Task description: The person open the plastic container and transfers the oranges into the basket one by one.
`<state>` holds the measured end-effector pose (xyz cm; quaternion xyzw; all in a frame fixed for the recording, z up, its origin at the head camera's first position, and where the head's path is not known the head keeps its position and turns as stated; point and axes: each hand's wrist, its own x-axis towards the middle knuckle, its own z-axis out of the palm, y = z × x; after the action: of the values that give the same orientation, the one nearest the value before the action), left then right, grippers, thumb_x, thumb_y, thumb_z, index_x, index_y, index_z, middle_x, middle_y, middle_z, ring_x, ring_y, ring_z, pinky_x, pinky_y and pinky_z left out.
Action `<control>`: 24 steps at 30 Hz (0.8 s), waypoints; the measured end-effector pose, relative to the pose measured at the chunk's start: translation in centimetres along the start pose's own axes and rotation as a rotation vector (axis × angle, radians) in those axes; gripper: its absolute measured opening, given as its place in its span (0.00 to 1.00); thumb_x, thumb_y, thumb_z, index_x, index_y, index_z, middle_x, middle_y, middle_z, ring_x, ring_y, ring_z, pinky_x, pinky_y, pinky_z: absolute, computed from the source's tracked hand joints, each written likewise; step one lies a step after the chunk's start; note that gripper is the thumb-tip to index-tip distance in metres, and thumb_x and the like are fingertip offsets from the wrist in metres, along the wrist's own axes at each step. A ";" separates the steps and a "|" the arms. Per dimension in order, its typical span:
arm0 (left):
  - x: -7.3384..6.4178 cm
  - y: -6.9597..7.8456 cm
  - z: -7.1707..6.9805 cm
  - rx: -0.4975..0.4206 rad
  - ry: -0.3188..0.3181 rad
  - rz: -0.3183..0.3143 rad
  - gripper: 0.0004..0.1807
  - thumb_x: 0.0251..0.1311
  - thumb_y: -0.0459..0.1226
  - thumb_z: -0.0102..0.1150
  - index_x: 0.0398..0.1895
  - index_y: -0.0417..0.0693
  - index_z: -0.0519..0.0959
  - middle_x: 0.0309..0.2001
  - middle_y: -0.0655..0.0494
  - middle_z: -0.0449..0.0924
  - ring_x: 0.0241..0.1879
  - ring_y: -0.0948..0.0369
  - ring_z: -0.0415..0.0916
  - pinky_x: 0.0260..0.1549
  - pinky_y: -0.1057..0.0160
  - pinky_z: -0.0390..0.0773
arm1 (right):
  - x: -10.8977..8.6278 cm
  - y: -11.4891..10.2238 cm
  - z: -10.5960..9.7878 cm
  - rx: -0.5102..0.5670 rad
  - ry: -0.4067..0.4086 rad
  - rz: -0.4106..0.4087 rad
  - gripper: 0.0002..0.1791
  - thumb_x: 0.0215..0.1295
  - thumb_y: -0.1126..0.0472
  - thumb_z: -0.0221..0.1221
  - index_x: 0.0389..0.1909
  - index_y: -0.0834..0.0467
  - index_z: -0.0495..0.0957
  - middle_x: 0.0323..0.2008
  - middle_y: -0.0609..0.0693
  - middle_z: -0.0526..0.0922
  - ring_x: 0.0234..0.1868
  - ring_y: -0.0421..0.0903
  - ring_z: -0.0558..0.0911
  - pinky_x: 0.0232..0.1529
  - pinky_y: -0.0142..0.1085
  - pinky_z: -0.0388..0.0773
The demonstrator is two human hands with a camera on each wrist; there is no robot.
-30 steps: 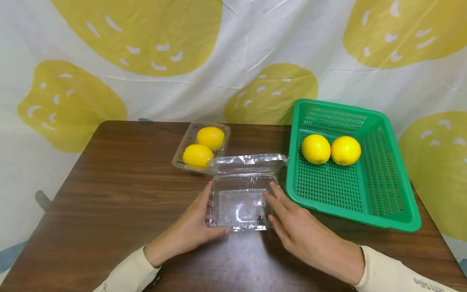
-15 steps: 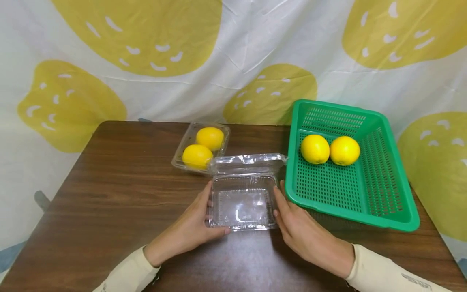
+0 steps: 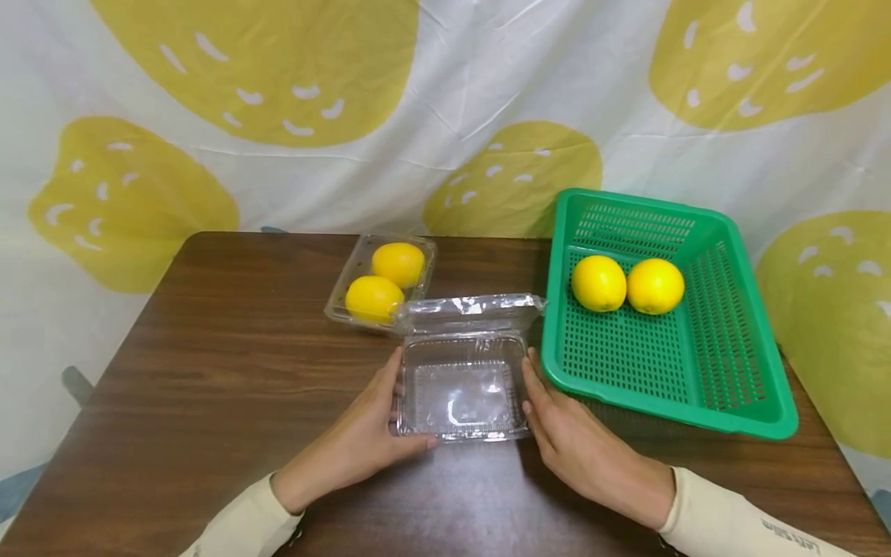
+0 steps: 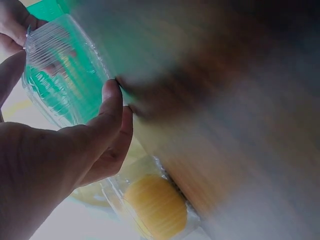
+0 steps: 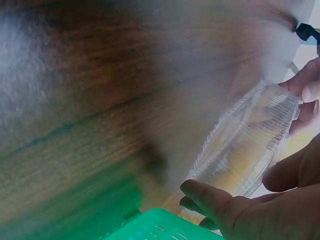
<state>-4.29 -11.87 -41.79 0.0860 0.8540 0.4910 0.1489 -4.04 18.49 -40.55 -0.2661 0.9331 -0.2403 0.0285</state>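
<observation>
A clear plastic clamshell container (image 3: 462, 398) stands on the table in front of me, its lid (image 3: 473, 309) tipped up at the far side. Nothing lies inside it. My left hand (image 3: 365, 433) holds its left side, thumb at the near corner and fingers along the wall. At the right side, my right hand (image 3: 588, 452) grips the wall, with thumb and fingers spanning the container's end (image 5: 245, 140) in the right wrist view. Behind it, a second clear container (image 3: 339, 309) carries two yellow citrus fruits (image 3: 374, 299), overlapped by the raised lid.
A green plastic basket (image 3: 703, 418) stands close to my right hand, with two more yellow citrus fruits (image 3: 655, 286) in it. The brown wooden table (image 3: 244, 371) ends at a fruit-patterned curtain (image 3: 313, 186) behind.
My right hand has shifted right, its fingers moving from over the container's inside to its right wall. The left hand and both containers keep their places.
</observation>
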 end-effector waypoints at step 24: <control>-2.6 -0.6 -0.2 -0.012 -0.002 0.003 0.73 0.57 0.46 0.86 0.91 0.40 0.39 0.86 0.30 0.51 0.71 0.39 0.74 0.67 0.44 0.81 | -0.7 -0.9 1.0 0.067 -0.085 0.015 0.35 0.88 0.65 0.49 0.85 0.73 0.47 0.86 0.72 0.40 0.76 0.69 0.70 0.72 0.50 0.71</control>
<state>-1.86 -13.08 -41.74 0.0868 0.8508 0.4962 0.1494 -2.79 17.76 -41.11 -0.2681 0.9243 -0.2599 0.0786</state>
